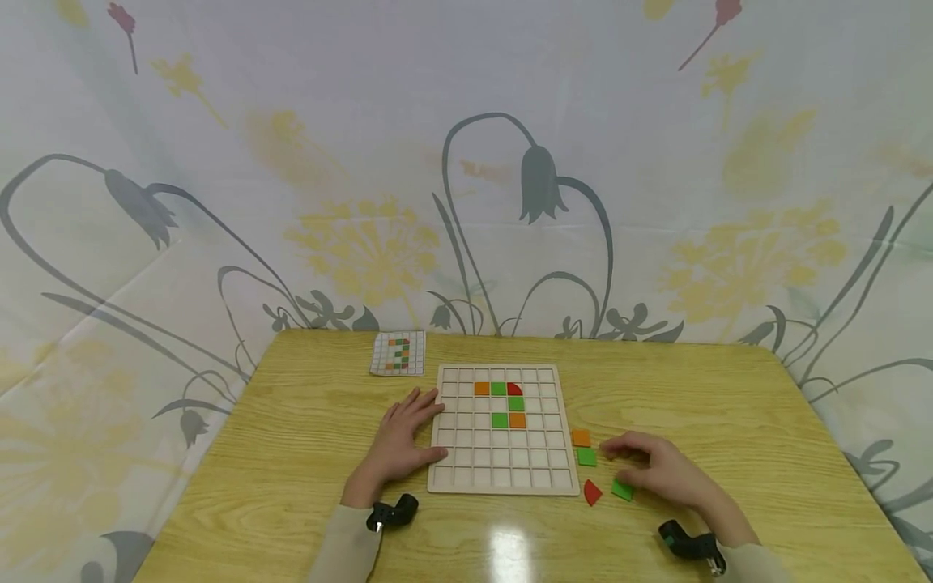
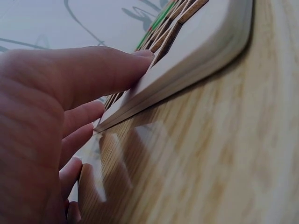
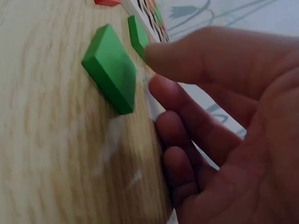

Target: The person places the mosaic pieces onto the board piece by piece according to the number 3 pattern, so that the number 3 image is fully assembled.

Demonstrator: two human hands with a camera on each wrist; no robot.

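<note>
A pale wooden grid board (image 1: 503, 490) lies flat on the table. Several tiles sit in its upper cells: orange (image 1: 482, 389) and green (image 1: 499, 389) squares and a red quarter-circle (image 1: 514, 389). My left hand (image 1: 398, 441) rests on the board's left edge, thumb and fingertips touching the frame (image 2: 177, 86). To the right of the board, my right hand (image 1: 659, 465) hovers with loosely bent fingers and nothing between them. Close under its thumb is a loose green square (image 1: 622, 490). Another green square (image 1: 586, 457) and an orange square (image 1: 581, 438) lie left of its fingertips.
A loose red quarter-circle (image 1: 593, 492) lies by the board's lower right corner. Behind the board to the left is a printed pattern card (image 1: 377, 356) showing coloured cells on a grid. A flower-patterned curtain (image 1: 466, 243) hangs at the table's (image 1: 291, 486) back edge.
</note>
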